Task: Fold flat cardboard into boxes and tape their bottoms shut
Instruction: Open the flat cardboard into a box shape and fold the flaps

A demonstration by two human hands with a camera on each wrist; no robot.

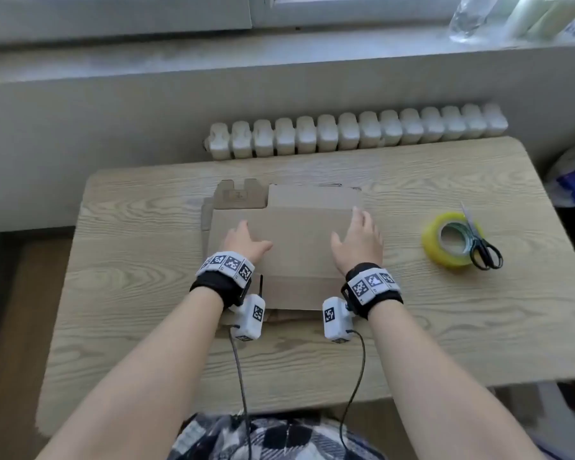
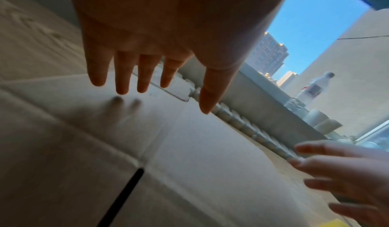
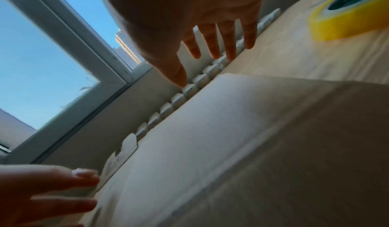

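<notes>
Hovering over flat cardboard (image 1: 296,240) on table (image 1: 130,260), left hand (image 1: 243,240) and right hand (image 1: 359,242), fingers spread, holding nothing

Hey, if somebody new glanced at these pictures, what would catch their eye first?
Probably the two open hands, left hand and right hand, spread over the flat cardboard in the middle of the wooden table. Next, the bright yellow tape roll to the right, with black-handled scissors lying across it.
</notes>
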